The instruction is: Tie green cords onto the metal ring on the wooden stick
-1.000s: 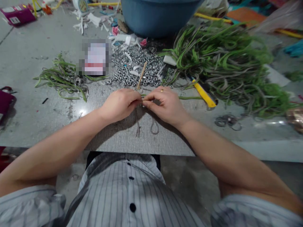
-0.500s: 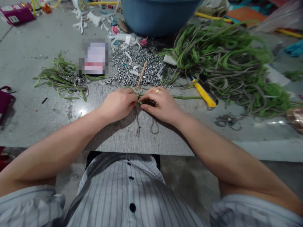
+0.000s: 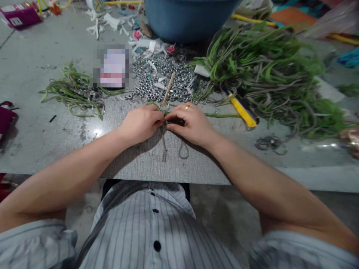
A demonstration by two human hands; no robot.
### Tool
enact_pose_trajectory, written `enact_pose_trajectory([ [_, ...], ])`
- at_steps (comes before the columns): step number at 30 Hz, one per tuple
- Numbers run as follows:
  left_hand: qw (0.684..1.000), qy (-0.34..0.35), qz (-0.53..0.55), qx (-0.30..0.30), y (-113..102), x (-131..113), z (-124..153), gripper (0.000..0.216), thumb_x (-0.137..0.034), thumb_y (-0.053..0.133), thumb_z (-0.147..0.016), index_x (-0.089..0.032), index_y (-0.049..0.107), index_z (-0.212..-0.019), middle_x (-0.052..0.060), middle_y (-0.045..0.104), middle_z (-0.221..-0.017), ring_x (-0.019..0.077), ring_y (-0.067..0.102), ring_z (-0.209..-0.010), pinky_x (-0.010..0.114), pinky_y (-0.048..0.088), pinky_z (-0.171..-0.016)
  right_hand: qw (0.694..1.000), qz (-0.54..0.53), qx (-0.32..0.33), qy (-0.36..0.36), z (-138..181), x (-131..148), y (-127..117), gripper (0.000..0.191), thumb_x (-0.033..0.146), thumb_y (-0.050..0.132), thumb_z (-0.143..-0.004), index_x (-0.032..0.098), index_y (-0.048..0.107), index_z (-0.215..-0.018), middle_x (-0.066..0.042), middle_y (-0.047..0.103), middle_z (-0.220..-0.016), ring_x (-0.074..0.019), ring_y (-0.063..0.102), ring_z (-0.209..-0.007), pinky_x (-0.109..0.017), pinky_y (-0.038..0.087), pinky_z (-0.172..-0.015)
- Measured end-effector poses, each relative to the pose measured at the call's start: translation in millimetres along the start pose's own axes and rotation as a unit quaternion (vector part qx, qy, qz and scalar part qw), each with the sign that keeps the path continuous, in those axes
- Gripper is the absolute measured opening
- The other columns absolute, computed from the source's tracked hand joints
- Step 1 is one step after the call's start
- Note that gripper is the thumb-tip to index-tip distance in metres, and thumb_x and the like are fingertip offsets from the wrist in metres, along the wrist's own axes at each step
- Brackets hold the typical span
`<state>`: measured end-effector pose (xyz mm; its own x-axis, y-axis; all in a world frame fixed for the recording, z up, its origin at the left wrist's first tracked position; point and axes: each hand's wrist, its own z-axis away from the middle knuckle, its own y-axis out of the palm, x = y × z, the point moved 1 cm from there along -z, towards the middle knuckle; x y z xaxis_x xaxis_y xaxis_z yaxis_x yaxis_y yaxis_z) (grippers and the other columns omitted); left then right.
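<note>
My left hand (image 3: 143,123) and my right hand (image 3: 190,123) meet over the table near its front edge, fingertips pinched close together on a cord. One grey end of the cord (image 3: 163,149) hangs toward me, and a small grey loop (image 3: 183,151) lies below my right hand. A green length (image 3: 221,115) runs out to the right. Just beyond my fingertips a thin wooden stick (image 3: 168,87) stands tilted at a small ring, partly covered by the fingers. The knot or crossing between the fingertips is too small to make out.
Behind my hands lie many metal rings (image 3: 151,80). To the right are a yellow cutter knife (image 3: 244,110) and a heap of green and grey cords (image 3: 266,71). A smaller cord bundle (image 3: 75,89) lies left. A blue basin (image 3: 190,18) stands at the back.
My hands stay almost in place; the fingertips have shifted very slightly on the cord. The wooden stick leans a little more to the right.
</note>
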<state>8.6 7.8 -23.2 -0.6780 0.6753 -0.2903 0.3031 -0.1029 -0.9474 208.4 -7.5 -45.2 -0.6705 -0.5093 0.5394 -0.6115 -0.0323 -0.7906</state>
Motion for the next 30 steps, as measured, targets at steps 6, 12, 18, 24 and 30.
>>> enact_pose_trajectory([
  [6,1.0,-0.017,0.006,-0.004,2.9,0.4,-0.4,0.027,-0.023,0.051,-0.096,-0.017,0.078,-0.096,0.009,0.072,-0.093,0.0226,0.07,-0.087,0.03,0.05,-0.069,1.0,0.0,-0.003,-0.002,-0.5,0.5,-3.1,0.012,0.033,0.071,-0.087,0.025,0.077,-0.094,-0.007,0.077,-0.095,-0.0294,0.064,-0.097,-0.047,0.046,-0.09],
  [12,1.0,-0.008,0.011,-0.021,5.0,2.1,-0.3,0.025,-0.022,0.053,-0.093,-0.018,0.078,-0.094,0.008,0.073,-0.093,0.0215,0.069,-0.087,0.029,0.05,-0.069,1.0,-0.014,-0.018,-0.01,-1.2,-0.6,-7.2,0.012,0.026,0.064,-0.089,0.024,0.074,-0.083,-0.006,0.077,-0.088,-0.0266,0.068,-0.09,-0.044,0.049,-0.087],
  [18,1.0,-0.006,0.016,-0.019,4.6,1.4,-0.8,0.027,-0.021,0.051,-0.093,-0.018,0.078,-0.094,0.007,0.072,-0.091,0.0208,0.069,-0.088,0.029,0.05,-0.069,1.0,0.01,-0.01,-0.012,-0.8,-0.6,-4.2,0.01,0.028,0.069,-0.088,0.025,0.077,-0.083,-0.006,0.077,-0.092,-0.0279,0.066,-0.096,-0.047,0.048,-0.089],
  [24,0.999,-0.015,0.024,-0.023,6.1,1.2,-1.2,0.024,-0.021,0.052,-0.093,-0.018,0.075,-0.09,0.007,0.072,-0.091,0.0203,0.068,-0.086,0.029,0.05,-0.069,1.0,0.021,-0.013,-0.012,-2.3,1.5,-1.0,0.01,0.026,0.067,-0.087,0.025,0.072,-0.078,-0.006,0.075,-0.088,-0.0271,0.064,-0.091,-0.046,0.046,-0.087],
  [30,0.999,-0.039,0.006,0.012,-0.7,-6.0,-0.2,0.026,-0.021,0.054,-0.092,-0.016,0.074,-0.107,0.01,0.073,-0.103,0.0245,0.07,-0.095,0.034,0.054,-0.078,0.999,0.028,-0.015,-0.015,-2.5,3.3,1.7,0.01,0.022,0.061,-0.083,0.024,0.065,-0.075,-0.006,0.074,-0.085,-0.0267,0.065,-0.087,-0.045,0.046,-0.087],
])
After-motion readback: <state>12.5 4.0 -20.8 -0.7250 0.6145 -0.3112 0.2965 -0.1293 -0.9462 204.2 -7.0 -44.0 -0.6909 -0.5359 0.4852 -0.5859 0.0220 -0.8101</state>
